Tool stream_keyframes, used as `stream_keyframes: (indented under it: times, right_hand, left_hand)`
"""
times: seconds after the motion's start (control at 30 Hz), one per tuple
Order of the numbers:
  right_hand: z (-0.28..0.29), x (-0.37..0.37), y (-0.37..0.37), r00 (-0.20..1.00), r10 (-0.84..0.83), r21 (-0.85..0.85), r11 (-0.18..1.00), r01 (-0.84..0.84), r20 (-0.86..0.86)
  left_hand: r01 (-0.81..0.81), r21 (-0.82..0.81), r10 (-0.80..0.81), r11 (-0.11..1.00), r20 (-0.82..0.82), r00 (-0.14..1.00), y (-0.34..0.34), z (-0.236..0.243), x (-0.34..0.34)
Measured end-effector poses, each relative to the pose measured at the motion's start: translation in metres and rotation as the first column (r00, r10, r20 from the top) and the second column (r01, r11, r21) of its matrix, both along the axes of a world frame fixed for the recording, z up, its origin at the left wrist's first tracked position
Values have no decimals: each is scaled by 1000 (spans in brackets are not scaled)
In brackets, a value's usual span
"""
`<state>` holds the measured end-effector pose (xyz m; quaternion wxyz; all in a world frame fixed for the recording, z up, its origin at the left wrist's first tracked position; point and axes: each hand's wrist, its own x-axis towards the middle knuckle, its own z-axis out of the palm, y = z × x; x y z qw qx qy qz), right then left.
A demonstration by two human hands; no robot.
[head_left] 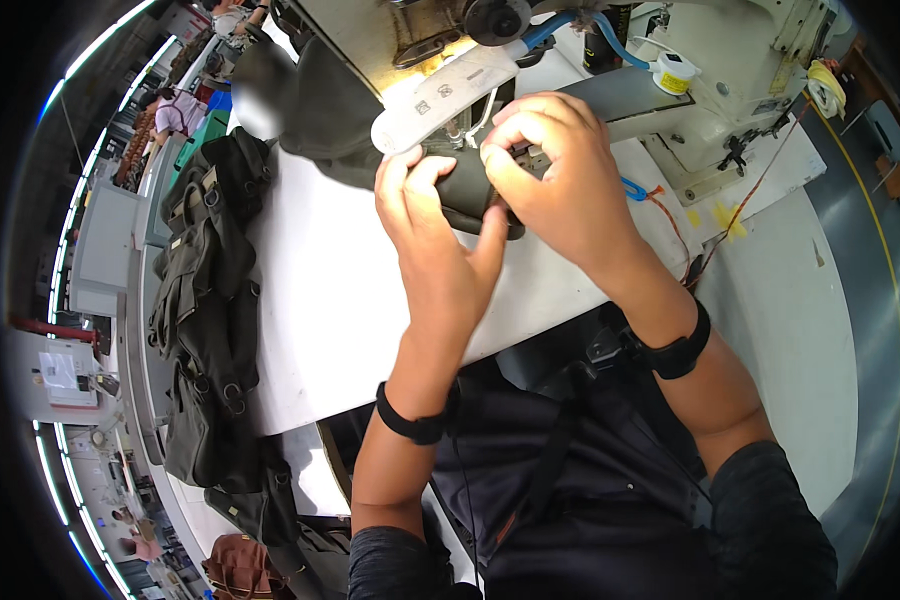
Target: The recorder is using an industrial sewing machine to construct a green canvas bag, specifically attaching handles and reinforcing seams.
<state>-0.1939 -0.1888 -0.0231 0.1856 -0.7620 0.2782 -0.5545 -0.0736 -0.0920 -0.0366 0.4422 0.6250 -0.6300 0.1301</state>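
Observation:
A dark olive fabric piece [345, 105] lies on the white sewing table [320, 260], part of it under the head of a sewing machine [760, 60]. My left hand [435, 225] holds its near edge, fingers on top and thumb at the side. Close to the needle area, my right hand [565, 165] is closed in a pinch with thumb and forefinger together. What sits between those fingertips is too small to make out. A white elongated lamp [445, 98] hangs just above my left fingertips and hides part of the stitching area.
Dark olive bags [210, 290] are heaped along the left table edge, with a brown bag [245, 567] below them. A white round container with a yellow label [674, 72] rests on the machine bed. An orange cord [750, 205] runs down at the right. Other people work far left.

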Motion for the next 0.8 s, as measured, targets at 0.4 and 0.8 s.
stream_keyframes:
  times: [0.4,0.8]
  right_hand:
    - [17,4,-12,977,51,175,981,-88,207]
    - [16,8,-17,987,75,217,971,-105,142]
  left_hand:
    - [212,-28,-209,977,80,975,-1,14,36]
    - [200,-48,-204,979,-96,974,-6,22,29]
